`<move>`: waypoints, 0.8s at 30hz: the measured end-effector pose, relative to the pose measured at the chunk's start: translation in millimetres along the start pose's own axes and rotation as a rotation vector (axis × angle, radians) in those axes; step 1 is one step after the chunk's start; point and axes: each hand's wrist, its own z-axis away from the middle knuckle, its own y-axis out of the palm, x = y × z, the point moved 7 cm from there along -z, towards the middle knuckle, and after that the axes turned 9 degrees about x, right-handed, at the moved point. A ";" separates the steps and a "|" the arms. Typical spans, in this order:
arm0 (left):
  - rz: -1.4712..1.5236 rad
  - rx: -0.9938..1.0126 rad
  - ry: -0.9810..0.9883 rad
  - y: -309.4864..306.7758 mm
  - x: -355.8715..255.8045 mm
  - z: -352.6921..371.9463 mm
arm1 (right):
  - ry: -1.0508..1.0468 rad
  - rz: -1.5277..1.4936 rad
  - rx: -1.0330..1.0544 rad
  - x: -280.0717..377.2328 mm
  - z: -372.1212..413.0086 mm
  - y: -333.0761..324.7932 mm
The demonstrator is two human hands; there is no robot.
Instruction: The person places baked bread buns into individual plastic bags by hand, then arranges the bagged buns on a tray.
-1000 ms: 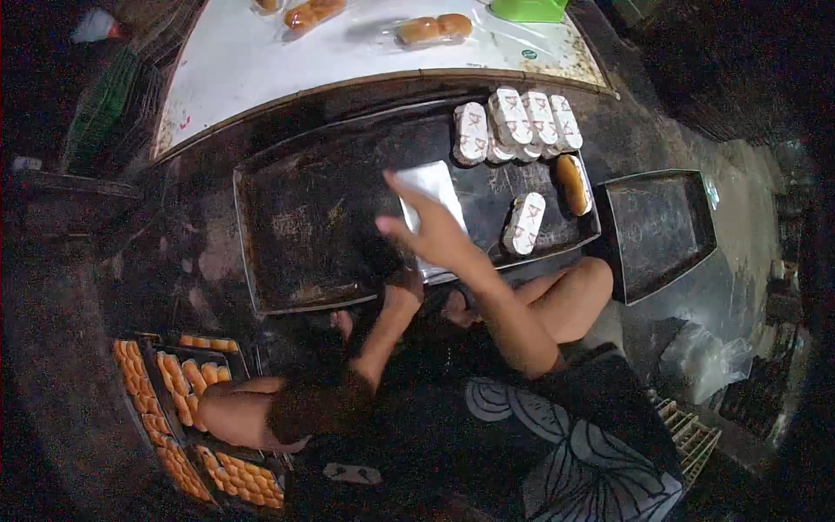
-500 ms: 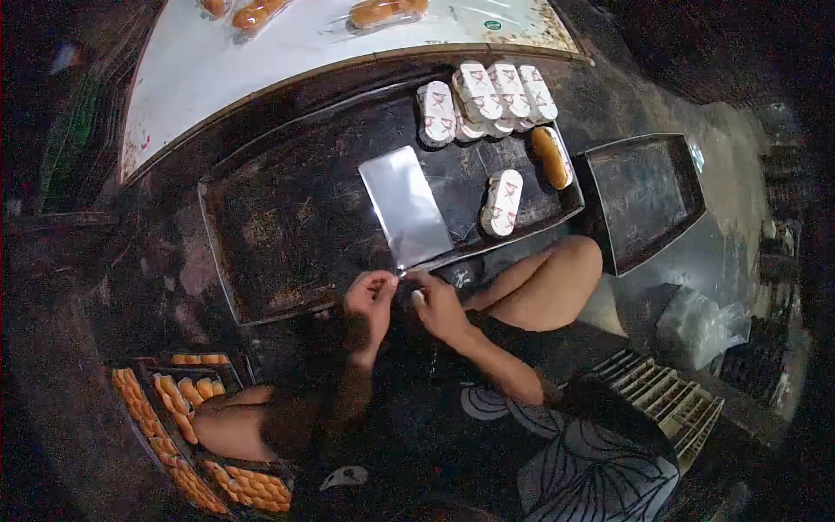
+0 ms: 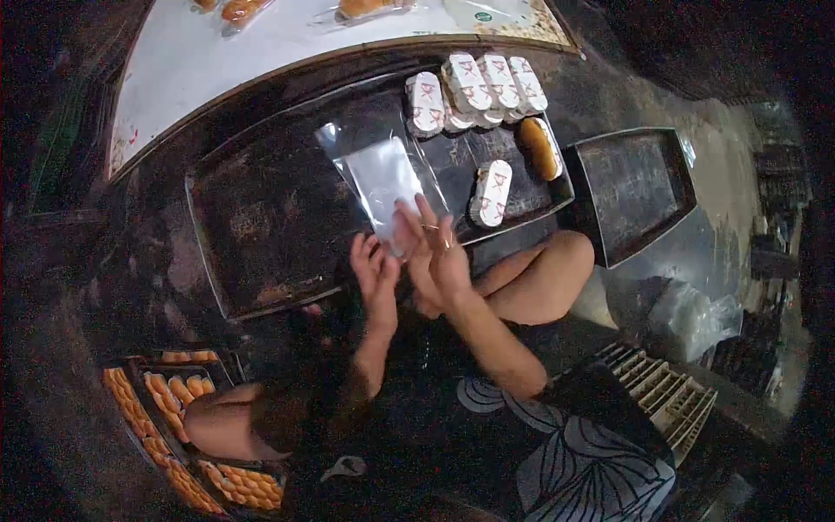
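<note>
Clear plastic bags (image 3: 383, 174) lie in a stack on the dark metal tray (image 3: 270, 217), and one bag sits skewed at the upper left of the stack. My right hand (image 3: 435, 261) reaches over the stack's near end, fingers stretched out and spread against the plastic. Just left of it, my left hand (image 3: 376, 277) is beside the lower corner of the bags, its fingers bent but apart. To the right stands a short stack of white paper bread liners (image 3: 492, 193) with red print.
More stacked liners (image 3: 470, 83) and a bread roll (image 3: 541, 150) occupy the tray's right end. A second dark tray (image 3: 631, 196) adjoins it. Bagged bread (image 3: 243, 10) lies on the white table (image 3: 200, 78). Trays of rolls (image 3: 239, 483) are at lower left, a plastic sack (image 3: 691, 322) at right.
Both hands have moved up from the tray's front edge and their fingers have spread. My right hand now overlaps the bags, and the top bag has shifted up and left.
</note>
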 end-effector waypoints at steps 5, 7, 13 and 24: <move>0.323 0.147 -0.229 -58.2 19.7 -58.9 | 0.156 0.751 0.110 -21.8 -8.2 -50.5; 0.469 0.086 -0.143 -67.3 -3.1 -64.9 | -0.046 2.157 -0.415 58.4 -41.9 -82.4; 0.960 -0.099 -0.115 -63.8 -48.5 -65.9 | 0.195 1.530 -0.283 113.8 -72.0 -99.1; 0.445 0.289 0.220 -24.2 -77.1 -45.9 | -0.106 1.288 0.130 24.7 17.2 53.8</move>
